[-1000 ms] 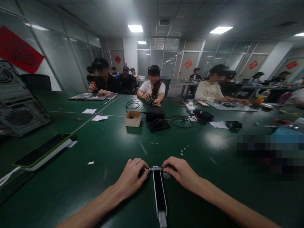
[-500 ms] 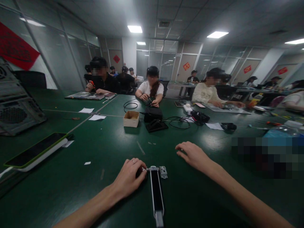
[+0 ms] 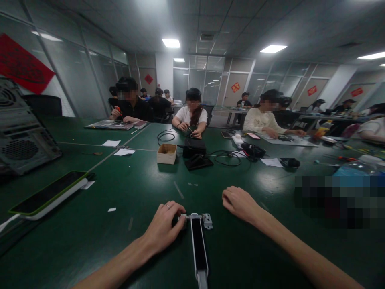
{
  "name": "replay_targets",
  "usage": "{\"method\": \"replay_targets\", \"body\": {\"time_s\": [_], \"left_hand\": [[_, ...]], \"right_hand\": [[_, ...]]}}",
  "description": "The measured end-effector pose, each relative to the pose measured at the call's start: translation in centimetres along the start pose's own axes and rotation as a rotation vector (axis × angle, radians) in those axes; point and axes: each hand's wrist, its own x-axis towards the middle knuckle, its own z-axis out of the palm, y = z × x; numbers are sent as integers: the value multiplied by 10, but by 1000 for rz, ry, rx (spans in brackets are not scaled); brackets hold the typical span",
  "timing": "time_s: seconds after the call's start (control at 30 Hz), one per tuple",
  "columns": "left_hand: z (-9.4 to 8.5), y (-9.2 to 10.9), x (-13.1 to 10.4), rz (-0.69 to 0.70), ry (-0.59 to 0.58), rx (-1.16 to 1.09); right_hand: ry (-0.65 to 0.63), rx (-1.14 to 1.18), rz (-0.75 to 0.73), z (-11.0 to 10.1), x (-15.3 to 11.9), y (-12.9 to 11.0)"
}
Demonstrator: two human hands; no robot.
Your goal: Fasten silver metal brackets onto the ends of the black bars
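A metal hinge [image 3: 207, 221] with small plates at its sides lies on the green table. From it a long narrow bar [image 3: 199, 245] with a black face and pale edges runs toward me. My left hand [image 3: 167, 220], with a ring on one finger, grips the hinge's left end between thumb and fingers, hiding part of it. To the right and a little farther off, my right hand [image 3: 239, 202] rests low over the table, apart from the hinge. Its fingers are curled together, and whatever they may hold is hidden.
A small open box [image 3: 167, 154] stands ahead beside a black box [image 3: 194, 147] and cables. At left are a green-edged phone [image 3: 49, 192] and a computer case [image 3: 27, 132]. A clear-and-blue container [image 3: 357, 170] is at right. Several people sit across the table.
My right hand has come slightly nearer, and its fingers have drawn from apart to together. My left hand keeps its hold on the hinge. The view has tilted slightly.
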Motion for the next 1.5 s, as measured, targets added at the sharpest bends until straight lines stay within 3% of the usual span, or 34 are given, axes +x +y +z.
{"method": "replay_targets", "body": {"time_s": [0.13, 0.23, 0.33, 0.43, 0.83, 1.03, 1.27, 1.37, 1.5], "left_hand": [[4, 0, -6, 151, 82, -3], [10, 3, -10, 327, 135, 1], [14, 6, -13, 445, 184, 11], [13, 9, -13, 494, 213, 15], [11, 10, -13, 489, 258, -35], [1, -4, -3, 487, 268, 23], [-9, -23, 5, 345, 177, 60], [-7, -23, 4, 289, 109, 49], [-3, -21, 4, 215, 59, 28]], "right_hand": [[242, 141, -66, 11, -11, -39], [521, 229, -281, 24, -22, -74], [666, 291, -426, 31, -29, -96], [727, 311, -476, 29, -32, -101], [779, 193, -552, 26, -31, -98], [761, 246, -505, 24, -27, -83], [627, 411, -316, 34, -18, -40], [507, 461, -263, 39, -19, -38], [404, 417, -304, 39, -20, -42]]}}
